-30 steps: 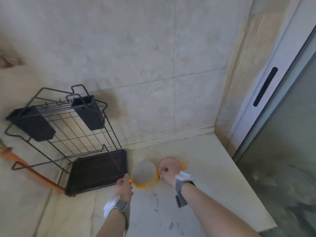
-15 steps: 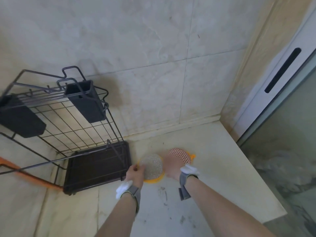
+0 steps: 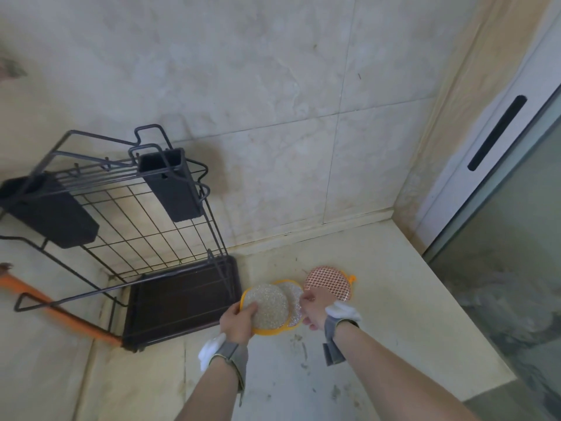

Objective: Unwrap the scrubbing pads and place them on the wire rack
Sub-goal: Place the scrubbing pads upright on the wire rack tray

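A round silver scrubbing pad with a yellow rim (image 3: 268, 306) is lifted off the counter, with my left hand (image 3: 236, 322) shut on its left edge. A second silver pad (image 3: 295, 299) lies partly under it. My right hand (image 3: 315, 305) pinches at the right edge of that second pad. A round red-and-white mesh pad (image 3: 329, 282) with an orange rim lies flat on the counter, just beyond my right hand. The black wire rack (image 3: 136, 220) stands to the left against the tiled wall.
Two black holders (image 3: 171, 183) hang on the rack's top rail, and a dark drip tray (image 3: 179, 299) sits under it. An orange pipe (image 3: 60, 311) runs along the left. The counter's edge drops off at the right beside a glass door (image 3: 516, 238).
My left hand has picked up the top silver pad and slid it left, uncovering a second one beneath. My right hand has left the red pad and come to the second silver pad.
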A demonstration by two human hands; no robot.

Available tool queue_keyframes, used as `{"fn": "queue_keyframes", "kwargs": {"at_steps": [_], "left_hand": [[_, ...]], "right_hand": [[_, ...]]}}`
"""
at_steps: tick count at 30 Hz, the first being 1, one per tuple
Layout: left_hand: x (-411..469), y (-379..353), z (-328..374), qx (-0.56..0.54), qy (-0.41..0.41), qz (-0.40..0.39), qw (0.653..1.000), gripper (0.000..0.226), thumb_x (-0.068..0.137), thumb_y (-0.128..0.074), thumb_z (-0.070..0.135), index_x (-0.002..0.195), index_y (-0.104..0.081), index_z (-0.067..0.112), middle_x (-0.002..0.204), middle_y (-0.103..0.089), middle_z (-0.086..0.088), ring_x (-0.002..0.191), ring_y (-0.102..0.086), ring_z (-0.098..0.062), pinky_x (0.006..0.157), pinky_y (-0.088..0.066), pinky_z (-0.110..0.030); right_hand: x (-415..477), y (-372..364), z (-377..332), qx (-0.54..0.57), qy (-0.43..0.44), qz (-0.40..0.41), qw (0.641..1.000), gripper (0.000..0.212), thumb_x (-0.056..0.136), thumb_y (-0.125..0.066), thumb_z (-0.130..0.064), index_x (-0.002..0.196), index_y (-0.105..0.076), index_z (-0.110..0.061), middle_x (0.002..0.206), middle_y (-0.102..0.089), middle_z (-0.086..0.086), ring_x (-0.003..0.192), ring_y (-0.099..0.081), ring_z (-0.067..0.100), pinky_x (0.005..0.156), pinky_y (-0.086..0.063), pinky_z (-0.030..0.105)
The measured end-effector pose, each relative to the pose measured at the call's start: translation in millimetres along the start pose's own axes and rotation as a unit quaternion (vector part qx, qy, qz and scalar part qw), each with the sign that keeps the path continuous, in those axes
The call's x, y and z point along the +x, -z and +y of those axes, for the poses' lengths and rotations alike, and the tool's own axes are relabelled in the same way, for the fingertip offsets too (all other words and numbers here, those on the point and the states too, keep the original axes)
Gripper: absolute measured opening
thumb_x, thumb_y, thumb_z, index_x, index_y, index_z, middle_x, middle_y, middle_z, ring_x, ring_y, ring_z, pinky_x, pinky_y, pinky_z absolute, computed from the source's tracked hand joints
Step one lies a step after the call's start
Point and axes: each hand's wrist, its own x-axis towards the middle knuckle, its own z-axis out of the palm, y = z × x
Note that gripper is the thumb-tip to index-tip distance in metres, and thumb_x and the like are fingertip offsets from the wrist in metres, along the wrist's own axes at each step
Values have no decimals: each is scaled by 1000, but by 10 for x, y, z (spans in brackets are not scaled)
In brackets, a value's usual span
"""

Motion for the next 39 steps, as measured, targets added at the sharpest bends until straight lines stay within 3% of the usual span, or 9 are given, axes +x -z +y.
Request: {"fn": "queue_keyframes", "kwargs": {"at_steps": [3, 8, 14, 17, 21, 24, 31, 34, 39], "left_hand": [[-52, 124, -29, -32, 16, -15, 999, 20, 85, -65, 12, 105, -63, 13, 91, -64, -5, 80, -59, -20, 65, -49, -29], [-79, 316, -114, -43, 33, -16, 998, 20, 84, -67, 11, 104, -61, 11, 103, -62, -11, 94, -57, -26, 66, -51, -30], [-62, 525, -243, -36, 45, -33, 998, 17, 83, -69, 15, 98, -63, 19, 110, -65, -8, 110, -59, -29, 88, -52, -40], [-62, 624, -253, -50, 48, -30, 997, 18, 83, -69, 14, 99, -63, 19, 107, -65, -7, 108, -58, -28, 88, -51, -40], [-88, 689, -183, -52, 34, -35, 997, 23, 83, -68, 10, 106, -64, 11, 103, -64, -8, 98, -59, -23, 78, -50, -33], [-157, 769, -56, -54, 26, -39, 997, 18, 83, -66, 7, 101, -65, 11, 99, -65, -8, 90, -59, -20, 68, -50, -29], [-151, 1117, 170, -59, -15, 59, 996, 13, 81, -61, 1, 87, -62, 13, 94, -61, -12, 86, -54, -26, 87, -48, -41], [-112, 1244, 269, -55, -48, 123, 990, 21, 81, -60, 1, 102, -62, 6, 99, -61, -16, 88, -53, -28, 85, -47, -40], [19, 1476, 462, -4, -81, 163, 983, 39, 83, -63, 9, 122, -59, 10, 110, -65, -15, 95, -55, -26, 92, -44, -36]], "right_hand": [[-41, -6, 55, -18, -25, 15, 999, 19, 89, -52, -25, 73, -54, -14, 62, -55, 8, 46, -52, 23, 48, -42, 27], [-66, -127, 124, 20, -61, 33, 997, 32, 83, -66, -35, 72, -51, -9, 58, -55, 11, 45, -56, 25, 52, -52, 33], [-22, -236, 76, 150, -129, 9, 980, 29, 82, -74, -20, 91, -56, 0, 79, -64, 18, 68, -70, 28, 61, -62, 44], [-11, -261, 73, 171, -137, -2, 976, 32, 78, -76, -17, 97, -58, 2, 79, -62, 17, 61, -66, 26, 56, -60, 40], [-83, -190, 43, 159, -97, 30, 982, 36, 67, -82, -20, 86, -56, -4, 68, -61, 14, 51, -62, 26, 55, -59, 38], [-176, -177, -72, 174, -51, 65, 981, 32, 76, -74, -8, 71, -42, -13, 61, -48, 11, 45, -47, 21, 43, -46, 24], [-407, -301, -216, -35, 88, 121, 988, 18, 68, -71, -21, 61, -56, -14, 48, -53, 2, 47, -51, 24, 53, -48, 37], [-493, -390, -315, -76, 142, 117, 980, 20, 73, -69, -19, 59, -56, -14, 50, -52, -1, 56, -53, 24, 53, -39, 31], [-601, -567, -429, -135, 185, 80, 970, 7, 75, -65, -29, 73, -59, -31, 71, -67, -7, 70, -62, 19, 61, -44, 28]]}}
